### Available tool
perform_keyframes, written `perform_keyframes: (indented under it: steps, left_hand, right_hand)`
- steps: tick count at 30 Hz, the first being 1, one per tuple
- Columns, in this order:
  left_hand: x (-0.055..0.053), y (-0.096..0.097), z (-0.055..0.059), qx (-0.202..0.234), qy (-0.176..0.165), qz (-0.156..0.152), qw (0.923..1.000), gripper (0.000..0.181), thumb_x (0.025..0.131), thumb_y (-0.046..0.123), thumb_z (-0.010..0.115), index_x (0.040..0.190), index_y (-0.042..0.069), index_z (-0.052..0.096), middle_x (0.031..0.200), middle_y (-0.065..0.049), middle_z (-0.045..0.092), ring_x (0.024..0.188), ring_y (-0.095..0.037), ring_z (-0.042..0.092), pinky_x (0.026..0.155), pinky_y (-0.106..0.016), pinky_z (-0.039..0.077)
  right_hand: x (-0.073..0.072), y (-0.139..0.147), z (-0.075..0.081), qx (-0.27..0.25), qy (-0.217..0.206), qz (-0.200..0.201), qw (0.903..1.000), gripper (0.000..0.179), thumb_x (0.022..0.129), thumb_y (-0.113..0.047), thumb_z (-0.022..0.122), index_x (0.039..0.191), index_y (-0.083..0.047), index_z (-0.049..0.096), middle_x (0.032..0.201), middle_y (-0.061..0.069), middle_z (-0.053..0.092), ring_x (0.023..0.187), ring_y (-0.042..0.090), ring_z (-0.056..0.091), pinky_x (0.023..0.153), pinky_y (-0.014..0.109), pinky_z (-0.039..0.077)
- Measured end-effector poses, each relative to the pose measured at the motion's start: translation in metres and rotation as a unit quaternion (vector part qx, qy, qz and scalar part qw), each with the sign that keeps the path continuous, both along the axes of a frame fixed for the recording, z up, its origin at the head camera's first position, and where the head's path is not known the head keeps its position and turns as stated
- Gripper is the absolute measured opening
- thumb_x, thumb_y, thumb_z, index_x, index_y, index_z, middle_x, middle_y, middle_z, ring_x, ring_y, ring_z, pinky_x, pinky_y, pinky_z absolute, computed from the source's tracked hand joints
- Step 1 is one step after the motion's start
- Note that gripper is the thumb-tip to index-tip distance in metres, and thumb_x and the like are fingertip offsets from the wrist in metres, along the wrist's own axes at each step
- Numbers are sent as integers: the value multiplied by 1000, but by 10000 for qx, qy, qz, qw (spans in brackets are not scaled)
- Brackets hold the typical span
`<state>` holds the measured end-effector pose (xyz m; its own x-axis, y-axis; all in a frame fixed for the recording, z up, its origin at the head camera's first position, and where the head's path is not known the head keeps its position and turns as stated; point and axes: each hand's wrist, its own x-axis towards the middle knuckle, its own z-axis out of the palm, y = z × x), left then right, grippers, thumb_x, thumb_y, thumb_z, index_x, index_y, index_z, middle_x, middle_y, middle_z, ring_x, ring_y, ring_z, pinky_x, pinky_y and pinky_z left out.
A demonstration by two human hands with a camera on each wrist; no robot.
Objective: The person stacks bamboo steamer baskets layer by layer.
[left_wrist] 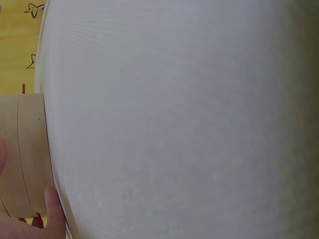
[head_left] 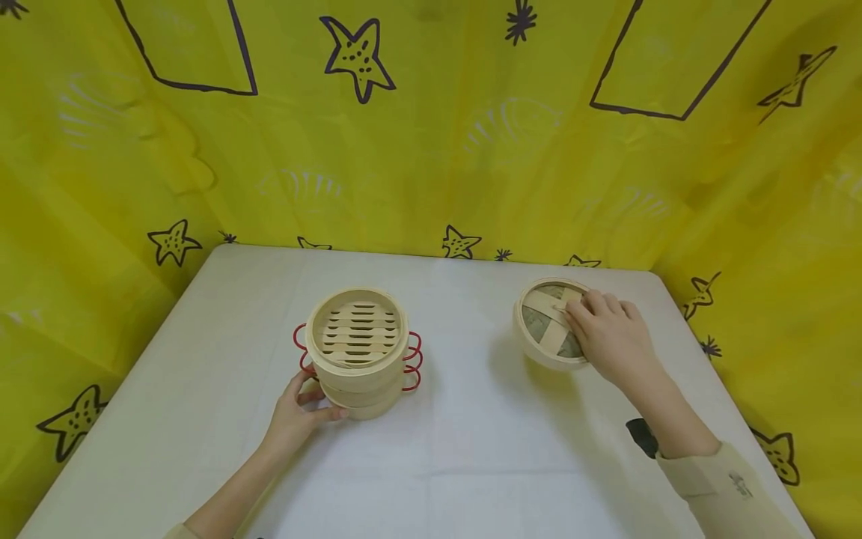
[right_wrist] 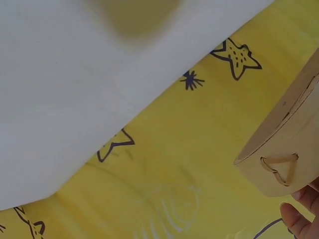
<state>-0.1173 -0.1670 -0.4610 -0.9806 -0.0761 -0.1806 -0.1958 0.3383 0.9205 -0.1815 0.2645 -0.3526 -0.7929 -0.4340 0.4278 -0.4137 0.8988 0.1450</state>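
Note:
A stack of round bamboo steamer baskets stands on the white table, its slatted top tier uncovered and red loop handles on both sides. My left hand grips the stack low on its left side, thumb at the front; in the left wrist view the thumb lies along the lowest part of the steamer. Off to the right, my right hand pinches the woven steamer lid by its top and holds it tilted above the table. The lid's side shows a stitched cane loop in the right wrist view.
The table is covered in white cloth, with a shadow falling below the lid. A yellow curtain with dark starfish drawings surrounds its back and sides. A dark band sits by my right wrist.

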Motion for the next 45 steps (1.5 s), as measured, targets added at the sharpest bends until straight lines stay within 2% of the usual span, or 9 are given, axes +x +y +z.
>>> perform_keyframes:
  steps: [5,12,22,31,45]
  left_hand:
    - [1,0,1,32,-66,-6,10000,89,66,17,82,139,11,31,128,-14,45,110,-28,49,84,-34,40]
    - [0,1,0,34,13,-10,10000,88,66,17,82,138,9,32,129,-15,44,110,-29,50,84,-35,41]
    - [1,2,1,9,1,4,10000,89,66,17,82,138,9,32,128,-16,46,110,-29,50,87,-38,40]
    - [-1,1,-2,43,-77,35,10000,91,65,17,83,139,11,31,128,-14,45,109,-28,50,82,-31,41]
    - [-1,1,-1,94,-58,50,9999,88,64,16,83,137,12,33,125,-13,47,108,-27,51,82,-33,42]
  right_hand:
    - [-3,-12,6,15,-36,97,9999,17,86,-16,59,96,-8,47,87,12,44,81,33,45,73,48,36]
    - [-10,-32,15,-109,-119,201,9997,15,88,-17,58,96,-9,47,87,11,44,87,33,45,77,48,35]
    - [-17,-59,23,-196,-24,449,9988,12,90,-21,55,92,-11,48,85,8,42,86,31,46,75,45,35]
    - [-18,-81,30,-188,-53,725,9972,11,91,-22,54,92,-12,50,83,6,40,87,29,46,81,44,35]
    - [-21,-118,39,-190,5,1177,9929,10,94,-23,49,92,-13,51,85,5,42,85,26,45,82,43,37]
